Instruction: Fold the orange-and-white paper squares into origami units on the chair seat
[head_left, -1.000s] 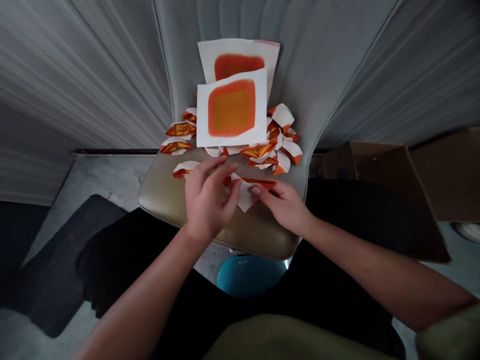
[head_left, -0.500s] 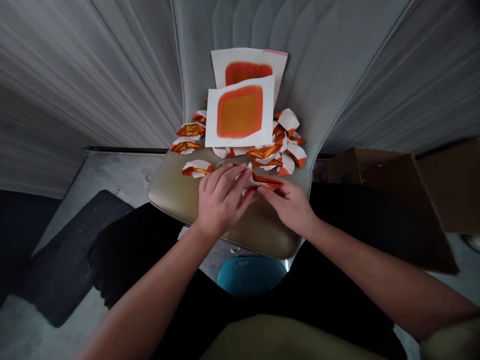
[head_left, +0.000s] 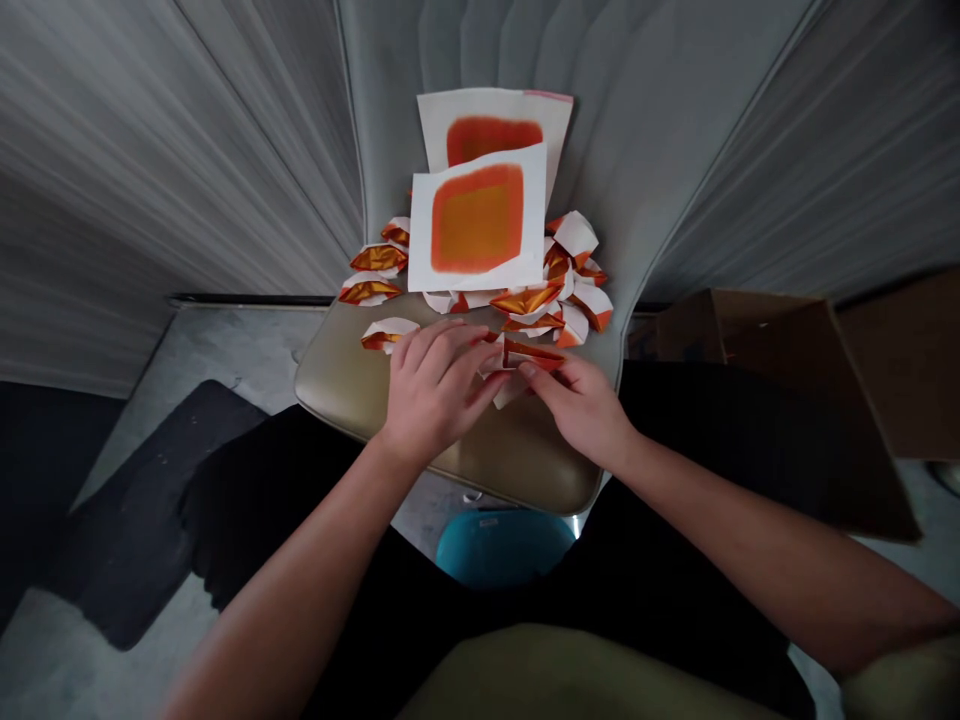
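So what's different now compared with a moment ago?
The left hand has come down from raised fingertips and now lies across the orange-and-white folded paper, closer to the right hand, which keeps its hold on that paper. The two orange-painted sheets and the folded pieces stayed put.

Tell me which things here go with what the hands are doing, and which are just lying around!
With the hands: left hand, right hand, folded orange-and-white paper, folded paper pieces, orange-printed paper sheets.

Just lying around: cardboard box, teal plastic object, dark floor mat.
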